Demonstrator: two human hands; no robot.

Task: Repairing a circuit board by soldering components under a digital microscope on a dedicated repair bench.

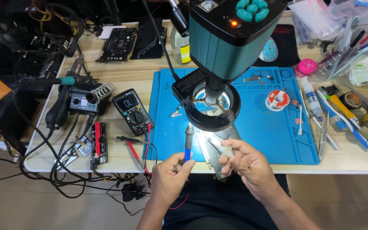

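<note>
Soldering iron [188, 138] with a grey grip and a blue end stands almost upright in our left hand [170, 176], at the near edge of the blue mat [273, 132]. Our fingers are closed around its blue end, and that part is mostly hidden by them. Its tip points up toward the black ring light [208, 111], and we cannot make out the very tip against the glare.

Our right hand [248, 164] is just to the right, close to the left hand but not touching it. It pinches a small clear thing [225, 149] between thumb and fingers. We think it is a little syringe, but it is too pale and blurry to be sure. A shiny board [218, 138] lies under the light, partly covered by our hands and washed out by the bright spot.

A big teal microscope [231, 34] hangs over the mat and hides much of what sits behind it. Its top is cut off by the picture edge.

On the right part of the mat there is open room, with only a solder spool [277, 99] on it. Left of the mat, a multimeter [132, 110] and its red and black probes [133, 149] lie close by. Farther left sit a soldering station [84, 100] and many dark cables [60, 170]. The far right is crowded with pens and tools [337, 115]. Our hands are right at the near table edge [341, 168].
</note>
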